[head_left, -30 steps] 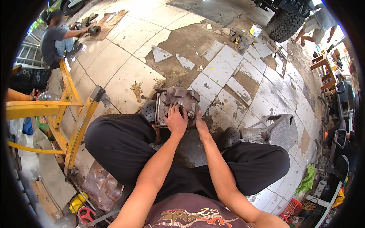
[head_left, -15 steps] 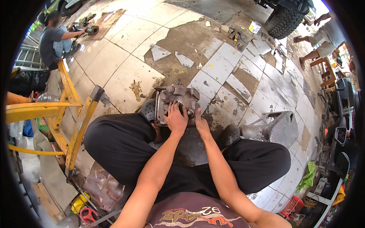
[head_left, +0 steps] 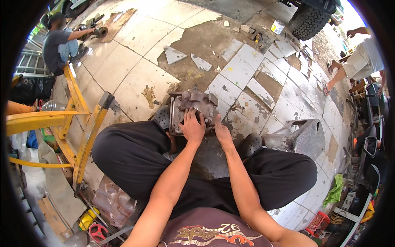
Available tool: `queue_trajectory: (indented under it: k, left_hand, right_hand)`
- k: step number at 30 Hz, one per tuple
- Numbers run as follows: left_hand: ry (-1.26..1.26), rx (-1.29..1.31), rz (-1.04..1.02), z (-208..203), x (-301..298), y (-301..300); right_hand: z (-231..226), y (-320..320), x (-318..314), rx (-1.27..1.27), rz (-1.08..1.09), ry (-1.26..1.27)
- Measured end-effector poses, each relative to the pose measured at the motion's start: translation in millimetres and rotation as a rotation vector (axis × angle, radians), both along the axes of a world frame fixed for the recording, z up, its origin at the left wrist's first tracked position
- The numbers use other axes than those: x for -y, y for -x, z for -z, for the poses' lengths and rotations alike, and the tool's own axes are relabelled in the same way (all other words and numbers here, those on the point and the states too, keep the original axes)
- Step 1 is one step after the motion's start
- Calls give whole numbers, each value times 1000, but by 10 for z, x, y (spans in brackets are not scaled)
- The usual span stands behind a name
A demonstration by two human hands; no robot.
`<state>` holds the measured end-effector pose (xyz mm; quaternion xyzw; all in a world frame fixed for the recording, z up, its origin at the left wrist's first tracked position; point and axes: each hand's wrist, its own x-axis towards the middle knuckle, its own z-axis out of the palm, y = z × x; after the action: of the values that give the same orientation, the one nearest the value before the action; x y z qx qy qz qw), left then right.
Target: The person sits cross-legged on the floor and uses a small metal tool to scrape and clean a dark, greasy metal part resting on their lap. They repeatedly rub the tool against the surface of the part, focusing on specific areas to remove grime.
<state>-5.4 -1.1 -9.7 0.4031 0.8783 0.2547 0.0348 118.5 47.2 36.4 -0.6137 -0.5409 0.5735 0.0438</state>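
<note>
Between my feet on the floor sits a greasy brown-grey metal casing (head_left: 190,100), boxy, with raised lugs and a flanged left edge; it looks like a gearbox housing. My left hand (head_left: 193,125) lies over its near top face, fingers bent onto the metal and thumb apart. At the near right side, my right hand (head_left: 222,131) grips the casing's edge, its thumb up and the other fingers mostly hidden. The underside of the casing cannot be seen.
A yellow metal frame (head_left: 78,144) stands at my left, a grey stool (head_left: 302,138) at my right. Broken tiles (head_left: 201,62) lie ahead. A co-worker (head_left: 57,43) squats far left with a metal part; another person (head_left: 362,61) is far right. A tyre (head_left: 308,22) stands beyond.
My right hand has shifted slightly on the casing's side. The person at far right has moved nearer the right rim. The whole view has shifted a little.
</note>
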Motion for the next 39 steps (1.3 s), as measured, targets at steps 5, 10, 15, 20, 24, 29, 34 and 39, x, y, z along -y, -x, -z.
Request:
queue_trajectory:
  k: [5, 10, 15, 20, 24, 29, 34, 39]
  left_hand:
    - [2, 5, 5, -37, -31, -35]
    - [20, 24, -7, -55, -6, -26]
    - [23, 26, -12, -68, -17, 31]
    - [20, 42, 14, -97, -64, -61]
    - [40, 32, -19, -59, -17, 10]
    - [46, 37, 3, -95, -87, -56]
    - [70, 19, -13, -45, -18, 31]
    - [88, 48, 2, -94, -47, -27]
  right_hand:
    - [361, -48, -91, 70, 27, -2]
    - [165, 4, -54, 93, 3, 1]
    - [220, 63, -50, 29, 9, -9]
    - [362, -13, -139, 85, 18, 33]
    - [292, 34, -6, 68, 37, 9]
    - [559, -47, -102, 77, 35, 14]
    - [240, 43, 95, 119, -12, -71]
    - [365, 11, 40, 102, 51, -85]
